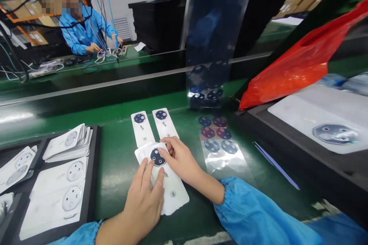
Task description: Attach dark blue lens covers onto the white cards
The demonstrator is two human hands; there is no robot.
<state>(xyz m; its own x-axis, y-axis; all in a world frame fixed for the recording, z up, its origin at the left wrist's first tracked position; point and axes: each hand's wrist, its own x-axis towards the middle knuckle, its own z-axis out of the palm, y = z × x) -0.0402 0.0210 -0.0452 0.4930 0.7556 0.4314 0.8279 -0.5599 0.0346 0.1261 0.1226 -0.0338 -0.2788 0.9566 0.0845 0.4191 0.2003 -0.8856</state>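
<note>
In front of me a white phone back cover [175, 195] lies at a slant, with a dark round camera sticker [157, 157] near its top. Another white cover edge shows beneath it at the upper left. My left hand [143, 195] rests its spread fingertips on the cover, around the sticker's lower left side. At the sticker's upper right, my right hand [179, 157] has thumb and forefinger bent close together; what lies between them is hidden. Just beyond, two more white back covers with dark camera stickers, a left one [143, 132] and a right one [163, 120], lie side by side.
On the left, a black divided tray [96, 160] holds stacked white covers. To the right lie a clear sheet of round stickers [212, 160], purple tweezers [277, 166] and a black tray [258, 118] under a red bag [287, 76]. Across the bench, a person in blue [83, 30] handles cables.
</note>
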